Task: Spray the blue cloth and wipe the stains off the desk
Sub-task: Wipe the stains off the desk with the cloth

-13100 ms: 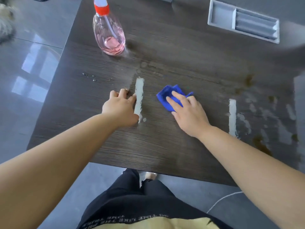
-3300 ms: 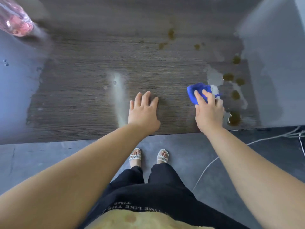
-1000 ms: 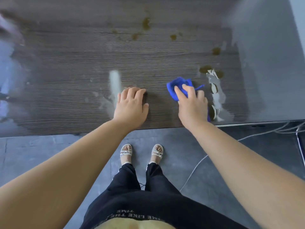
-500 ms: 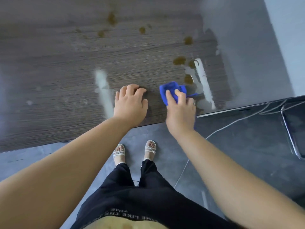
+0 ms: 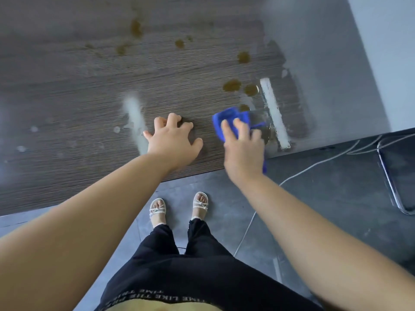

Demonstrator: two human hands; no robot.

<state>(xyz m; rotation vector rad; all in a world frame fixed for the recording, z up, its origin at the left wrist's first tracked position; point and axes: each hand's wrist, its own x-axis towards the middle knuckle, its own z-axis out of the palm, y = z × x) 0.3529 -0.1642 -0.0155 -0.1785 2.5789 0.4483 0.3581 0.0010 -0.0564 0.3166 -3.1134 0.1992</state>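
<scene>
The dark wood-grain desk [image 5: 74, 70] fills the upper left of the head view. My right hand [image 5: 243, 149] lies on the blue cloth [image 5: 229, 118] and presses it onto the desk near the front right corner, fingers stretched over it. A blue end of the cloth shows by my wrist at the desk's edge. Several brown stains [image 5: 232, 85] dot the desk just beyond the cloth and farther back. My left hand [image 5: 173, 140] rests on the desk to the left of the cloth, fingers spread, holding nothing. The spray bottle is out of view.
Two pale streaks of glare, one [image 5: 274, 108] right of the cloth and one [image 5: 134, 117] left of my left hand, lie on the wet desk. A chair frame [image 5: 390, 180] and white cables [image 5: 314, 162] are on the grey floor to the right. My feet stand below the front edge.
My left hand's fingers have spread out from a curled pose. My right hand has stayed on the cloth near the front right corner, shifting only slightly. The view has swung a little.
</scene>
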